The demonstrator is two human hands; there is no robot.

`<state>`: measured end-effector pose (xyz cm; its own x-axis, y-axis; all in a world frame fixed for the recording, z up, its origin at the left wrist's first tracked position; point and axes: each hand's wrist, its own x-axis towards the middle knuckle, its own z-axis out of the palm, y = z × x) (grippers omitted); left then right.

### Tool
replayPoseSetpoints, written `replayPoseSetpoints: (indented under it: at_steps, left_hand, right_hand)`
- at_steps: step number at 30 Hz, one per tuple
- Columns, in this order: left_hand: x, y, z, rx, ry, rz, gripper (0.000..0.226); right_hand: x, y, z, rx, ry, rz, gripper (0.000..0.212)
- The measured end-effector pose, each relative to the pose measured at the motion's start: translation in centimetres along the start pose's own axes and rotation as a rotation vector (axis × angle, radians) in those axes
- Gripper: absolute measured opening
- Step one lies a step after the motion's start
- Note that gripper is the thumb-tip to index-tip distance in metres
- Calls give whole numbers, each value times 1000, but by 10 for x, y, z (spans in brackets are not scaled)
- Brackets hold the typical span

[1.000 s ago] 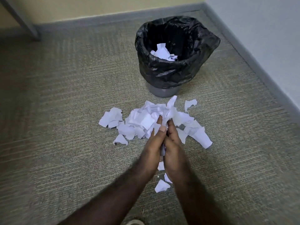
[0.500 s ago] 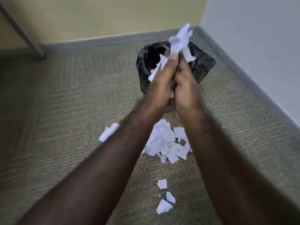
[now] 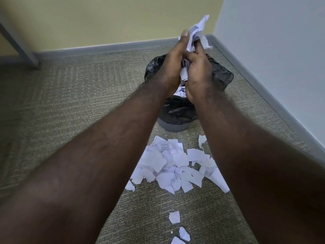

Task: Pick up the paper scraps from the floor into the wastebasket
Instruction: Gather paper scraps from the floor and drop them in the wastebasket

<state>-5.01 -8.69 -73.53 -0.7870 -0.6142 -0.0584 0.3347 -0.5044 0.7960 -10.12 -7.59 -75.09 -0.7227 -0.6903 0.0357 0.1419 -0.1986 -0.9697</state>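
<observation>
1. Head view: both hands are up over the wastebasket [image 3: 182, 111], the left hand [image 3: 173, 67] and right hand [image 3: 198, 74] pressed together palm to palm, clamped on a bundle of paper scraps [image 3: 197, 34] that sprouts out above the fingertips.
2. That bundle looks feather-light, soft and crumpled; loose bits could easily slip out of the bottom of the clasp, so squeezing from both sides looks like the right hold.
3. Both forearms reach forward, nearly straight, wrists close, hands right above the black liner [image 3: 221, 76]. A few white pieces already show inside the basket.
4. On the carpet [image 3: 70, 111], a big heap of scraps [image 3: 175, 166] lies just before the basket, between the arms, with three stray pieces [image 3: 174, 217] nearer the camera.
5. Plenty left to gather; the release looks like the next step.
</observation>
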Motion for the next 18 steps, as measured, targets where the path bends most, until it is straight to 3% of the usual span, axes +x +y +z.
replayPoseSetpoints:
  at_steps: [1,3,7,10,14,16,18]
  left_hand:
    - [7,-2,-4,-21,24,-13,62]
    - [19,-3,-12,212,112,-17,59]
    - [27,3,-17,421,201,-81,64]
    - [31,7,-19,391,263,-181,71]
    - [34,12,-30,438,284,-295,90]
    - [30,18,-28,469,303,-290,75]
    - [28,21,-30,472,328,-274,76]
  right_hand:
    - [6,7,-4,43,-22,36,57]
    - [9,11,-13,37,-88,83,61]
    - [11,6,-18,-45,-25,244,54]
    - [11,7,-18,-110,-8,362,34]
    - [13,0,-18,-228,-8,442,29]
    - [15,-3,-18,-352,-8,410,26]
    - [11,-8,-19,-482,-51,390,33]
